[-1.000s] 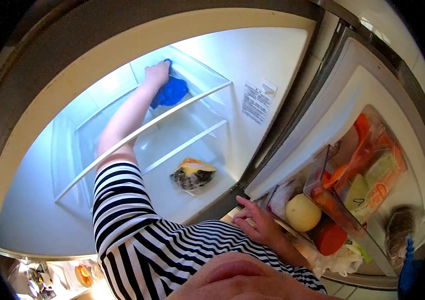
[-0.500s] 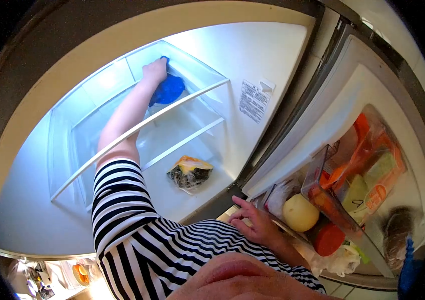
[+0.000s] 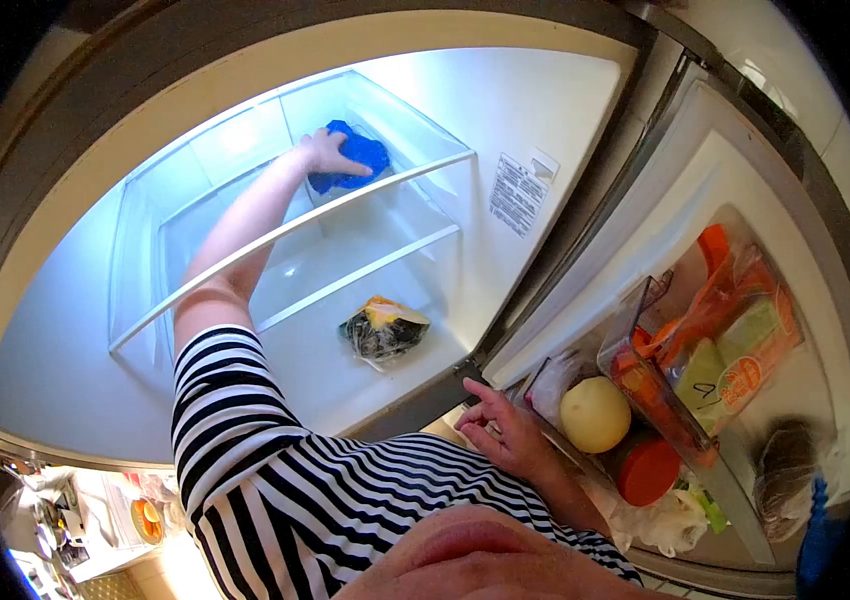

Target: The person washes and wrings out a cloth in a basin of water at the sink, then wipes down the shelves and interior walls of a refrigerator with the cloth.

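Observation:
My left hand [image 3: 330,155] reaches deep into the refrigerator and grips a crumpled blue cloth [image 3: 363,155], its thumb and fingers spread over it. The cloth is pressed near the back right of the clear shelf section [image 3: 205,150]. My left forearm passes behind the white front edge of a shelf [image 3: 295,245]. My right hand [image 3: 510,430] is held in front of my body, by the lower corner of the open door, its fingers loosely apart with nothing in them. A plastic-wrapped bundle, dark with yellow on top [image 3: 385,330], lies on the refrigerator floor to the right of my left arm.
The open door [image 3: 675,200] stands on the right. Its racks hold a round pale yellow fruit or vegetable [image 3: 595,415], a red-lidded container [image 3: 648,472] and orange-and-green packages [image 3: 730,350]. A printed label [image 3: 518,195] is on the inner wall. Cluttered items [image 3: 65,515] show at lower left.
My left hand and the blue cloth have shifted slightly to the right, and the hand has turned from a fist to a spread grip over the cloth. My right hand has hardly moved.

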`<state>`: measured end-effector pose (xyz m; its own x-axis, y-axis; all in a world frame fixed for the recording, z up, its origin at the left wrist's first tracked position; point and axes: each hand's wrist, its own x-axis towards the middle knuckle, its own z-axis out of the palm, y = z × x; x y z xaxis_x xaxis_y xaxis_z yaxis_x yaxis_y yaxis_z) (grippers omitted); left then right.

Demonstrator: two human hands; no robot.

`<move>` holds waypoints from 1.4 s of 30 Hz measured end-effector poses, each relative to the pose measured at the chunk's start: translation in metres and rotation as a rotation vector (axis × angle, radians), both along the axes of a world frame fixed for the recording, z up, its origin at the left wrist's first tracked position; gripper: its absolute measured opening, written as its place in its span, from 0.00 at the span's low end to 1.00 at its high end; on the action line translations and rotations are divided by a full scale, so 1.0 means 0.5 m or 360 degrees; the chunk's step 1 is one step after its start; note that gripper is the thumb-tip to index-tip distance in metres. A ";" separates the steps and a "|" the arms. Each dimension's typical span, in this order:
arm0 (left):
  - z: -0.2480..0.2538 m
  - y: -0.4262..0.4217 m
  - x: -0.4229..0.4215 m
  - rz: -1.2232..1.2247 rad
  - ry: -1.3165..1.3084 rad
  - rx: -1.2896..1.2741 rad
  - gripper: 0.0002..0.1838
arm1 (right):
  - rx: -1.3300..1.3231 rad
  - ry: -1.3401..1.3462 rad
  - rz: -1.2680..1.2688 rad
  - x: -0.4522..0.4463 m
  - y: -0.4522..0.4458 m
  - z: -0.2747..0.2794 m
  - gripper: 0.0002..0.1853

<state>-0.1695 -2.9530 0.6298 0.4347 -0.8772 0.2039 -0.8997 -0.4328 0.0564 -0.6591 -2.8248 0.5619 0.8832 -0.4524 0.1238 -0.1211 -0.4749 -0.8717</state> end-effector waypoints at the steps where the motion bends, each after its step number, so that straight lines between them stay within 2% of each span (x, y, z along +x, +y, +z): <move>1: -0.017 0.007 -0.015 -0.0012 -0.0268 -0.0066 0.43 | -0.0001 -0.0005 -0.0003 0.000 0.001 -0.001 0.29; 2: -0.008 0.010 -0.001 -0.0008 -0.0264 -0.0068 0.43 | -0.0004 -0.0009 -0.0002 0.000 0.002 -0.001 0.29; 4: 0.032 0.008 0.039 -0.0046 0.0095 0.0160 0.32 | 0.0072 0.0071 -0.0011 -0.001 0.003 0.005 0.28; 5: 0.045 0.002 0.044 -0.0047 0.0089 0.0156 0.32 | 0.0151 0.0138 -0.0029 0.001 0.002 0.008 0.28; 7: 0.062 -0.005 0.054 0.0422 0.0422 -0.0409 0.22 | 0.0155 0.0163 0.0005 0.006 -0.001 0.012 0.28; 8: 0.036 -0.036 0.086 0.0401 0.0171 -0.0695 0.21 | 0.0156 0.0197 0.0033 0.008 -0.004 0.013 0.29; 9: 0.016 -0.073 0.108 0.0399 0.0179 -0.0694 0.21 | 0.0157 0.0204 0.0029 0.009 -0.007 0.010 0.29; 11: -0.014 -0.147 0.128 0.0088 0.0251 -0.0679 0.20 | 0.0048 0.0070 0.0076 0.004 -0.004 0.004 0.29; 12: -0.024 -0.174 0.115 0.0111 0.0218 -0.0454 0.22 | 0.0064 0.0080 0.0058 0.001 -0.002 0.006 0.29; 13: -0.032 -0.183 0.112 0.0099 0.0223 -0.0447 0.22 | 0.0080 0.0140 0.0064 0.001 -0.003 0.011 0.29; 15: -0.038 -0.179 0.123 0.0210 0.0321 -0.0614 0.22 | 0.0089 0.0199 0.0077 0.001 -0.007 0.019 0.29; 18: -0.073 -0.177 0.164 0.0000 0.0280 -0.0656 0.24 | 0.0151 0.0169 0.0127 0.001 -0.009 0.025 0.29; 23: -0.062 -0.147 0.145 -0.0205 0.0216 -0.0640 0.25 | 0.0003 0.0257 0.0151 0.000 -0.014 0.032 0.30; 25: -0.057 -0.121 0.119 -0.0462 0.0263 -0.0643 0.25 | 0.0071 0.0290 0.0153 0.001 -0.011 0.039 0.29; 27: -0.050 -0.087 0.078 -0.0520 0.0323 -0.0646 0.25 | 0.0144 0.0153 0.0178 0.000 -0.011 0.026 0.28; 28: -0.045 -0.077 0.050 -0.0592 0.0375 -0.0671 0.25 | 0.0213 0.0267 0.0134 0.002 -0.008 0.047 0.28; 31: -0.028 -0.042 -0.030 -0.0611 0.0408 -0.0532 0.24 | 0.0053 0.0162 0.0209 -0.002 -0.015 0.034 0.28; 33: -0.022 -0.018 -0.091 -0.0677 0.0295 -0.0505 0.22 | 0.0108 0.0245 0.0212 -0.001 -0.015 0.038 0.28; 37: -0.006 0.030 -0.220 -0.0666 0.0270 -0.0414 0.20 | 0.0172 0.0125 0.0190 0.001 -0.009 0.034 0.26; 38: -0.021 0.044 -0.251 -0.0677 0.0387 -0.0611 0.19 | 0.0140 0.0135 0.0189 0.002 -0.010 0.032 0.26; 39: -0.010 0.066 -0.294 -0.0694 0.0347 -0.0627 0.19 | 0.0102 0.0143 0.0187 0.003 -0.010 0.027 0.26; 41: -0.001 0.088 -0.341 -0.0727 0.0472 -0.0372 0.19 | 0.0143 0.0050 0.0206 0.015 -0.008 -0.014 0.25; 42: -0.019 0.097 -0.364 -0.0967 0.0419 -0.0389 0.19 | 0.0234 -0.0035 0.0240 0.025 -0.005 -0.018 0.25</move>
